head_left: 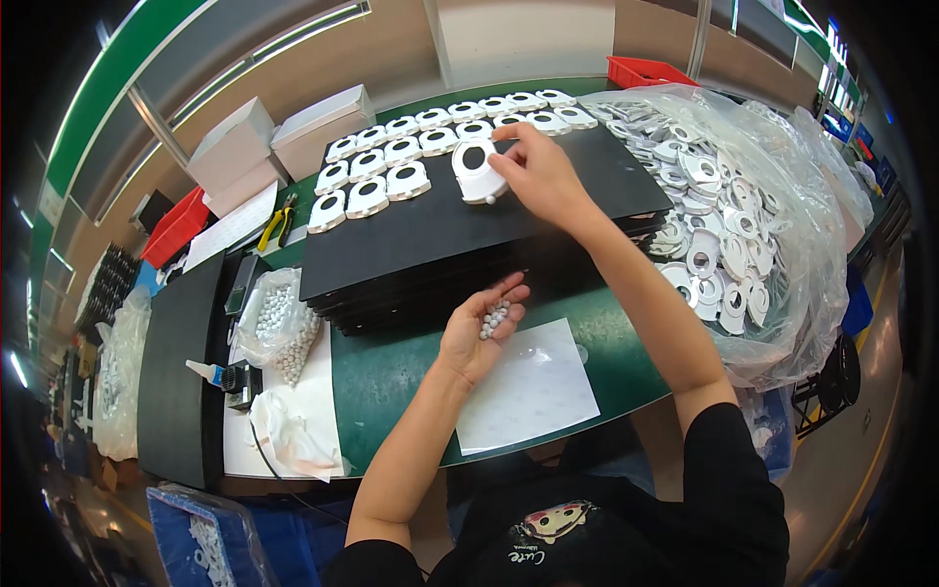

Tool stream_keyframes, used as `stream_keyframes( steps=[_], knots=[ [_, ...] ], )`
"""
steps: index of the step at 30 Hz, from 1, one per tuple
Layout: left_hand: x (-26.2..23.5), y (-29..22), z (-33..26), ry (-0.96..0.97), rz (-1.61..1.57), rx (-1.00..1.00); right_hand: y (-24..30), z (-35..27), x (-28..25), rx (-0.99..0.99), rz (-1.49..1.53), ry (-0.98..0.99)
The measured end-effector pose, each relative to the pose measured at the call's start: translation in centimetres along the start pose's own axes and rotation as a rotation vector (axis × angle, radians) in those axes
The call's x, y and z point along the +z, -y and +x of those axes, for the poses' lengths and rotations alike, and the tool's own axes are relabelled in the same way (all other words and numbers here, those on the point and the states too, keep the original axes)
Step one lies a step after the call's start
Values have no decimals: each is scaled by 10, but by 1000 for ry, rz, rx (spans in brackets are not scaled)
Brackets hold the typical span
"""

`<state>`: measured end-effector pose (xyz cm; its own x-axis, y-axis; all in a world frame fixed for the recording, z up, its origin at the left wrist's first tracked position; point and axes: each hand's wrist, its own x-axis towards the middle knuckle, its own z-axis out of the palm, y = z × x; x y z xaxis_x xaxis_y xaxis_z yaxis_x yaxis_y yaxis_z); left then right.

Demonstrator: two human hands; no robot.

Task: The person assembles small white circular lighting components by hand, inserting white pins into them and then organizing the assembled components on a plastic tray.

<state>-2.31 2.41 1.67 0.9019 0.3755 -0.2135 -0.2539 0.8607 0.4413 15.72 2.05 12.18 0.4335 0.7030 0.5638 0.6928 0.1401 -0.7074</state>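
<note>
White beads (494,319), a small cluster of them, lie cupped in the left hand (476,333), which is held palm up with its fingers curled loosely over the green table edge, in front of the stack of black trays (430,269). From where I stand that palm looks the likeliest source of trouble: it is only half closed, so a slight tilt of the wrist could send the beads rolling off onto the green mat (391,382) or the floor. The right hand (538,171) reaches forward over the top tray and pinches the edge of a white plastic housing (475,171) with its fingertips. The grip is light and at one rim, so I would judge the piece could slip or skid on the smooth black surface and knock into the neighbours. That housing is flat and rounded, with a dark oval opening near its middle, and it rests on the tray just in front of the neat rows of matching white housings (391,161). Further out, a clear bag of beads (279,328) sits to the left beside a small glue bottle (203,370), a white sheet (528,386) lies under the arms, and a big plastic bag of white rings (724,225) slumps on the right.
</note>
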Motion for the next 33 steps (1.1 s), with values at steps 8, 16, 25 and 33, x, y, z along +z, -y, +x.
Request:
stream_keyframes(
  steps=[8, 16, 25, 33],
  knots=[
    [4, -5, -4, -56, 22, -26, -17, 63, 41, 416, 29, 274],
    [6, -8, -15, -71, 71, 6, 9, 34, 67, -270, -303, 173],
    [9, -7, -22, -92, 80, 29, 25, 8, 66, -419, -328, 507],
    [6, 13, -9, 31, 88, 41, 26, -25, 26, -571, -187, -3]
  ],
)
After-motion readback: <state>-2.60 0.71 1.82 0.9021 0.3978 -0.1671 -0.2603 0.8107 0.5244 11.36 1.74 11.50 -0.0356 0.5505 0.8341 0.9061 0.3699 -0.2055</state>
